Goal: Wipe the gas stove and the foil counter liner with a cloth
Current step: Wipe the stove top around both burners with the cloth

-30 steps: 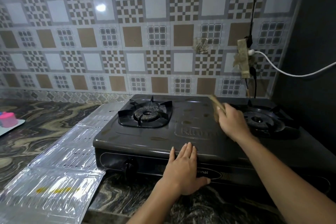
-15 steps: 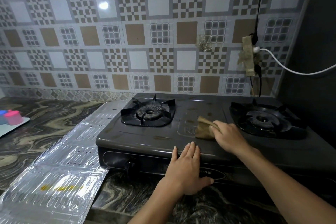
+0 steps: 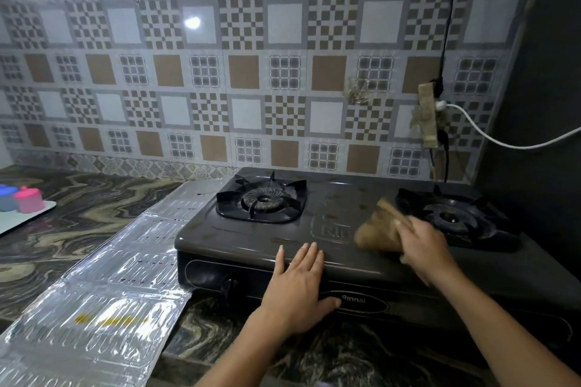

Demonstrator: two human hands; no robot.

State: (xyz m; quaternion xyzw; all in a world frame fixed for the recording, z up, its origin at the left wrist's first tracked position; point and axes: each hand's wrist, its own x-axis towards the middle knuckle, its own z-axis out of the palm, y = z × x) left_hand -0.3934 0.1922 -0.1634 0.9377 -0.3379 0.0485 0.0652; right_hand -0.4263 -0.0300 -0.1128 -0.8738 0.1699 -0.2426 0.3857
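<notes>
A dark two-burner gas stove (image 3: 251, 239) stands on the marbled counter. My right hand (image 3: 424, 248) grips a brown cloth (image 3: 375, 231) and presses it on the stove top between the left burner (image 3: 262, 201) and the right burner (image 3: 452, 217). My left hand (image 3: 298, 286) lies flat on the stove's front edge, fingers straight, thumb over the front panel. A shiny foil counter liner (image 3: 103, 292) stretches along the counter to the left of the stove, with a yellowish stain near its front.
A control knob (image 3: 231, 284) sticks out of the stove front left of my left hand. Pink and blue lidded containers (image 3: 22, 199) sit on a white tray at far left. A white cable (image 3: 503, 140) hangs from a taped wall socket above the right burner.
My right hand brought the cloth down onto the stove top, swept it left toward the middle, and now has it further right beside the right burner. My left hand stayed put.
</notes>
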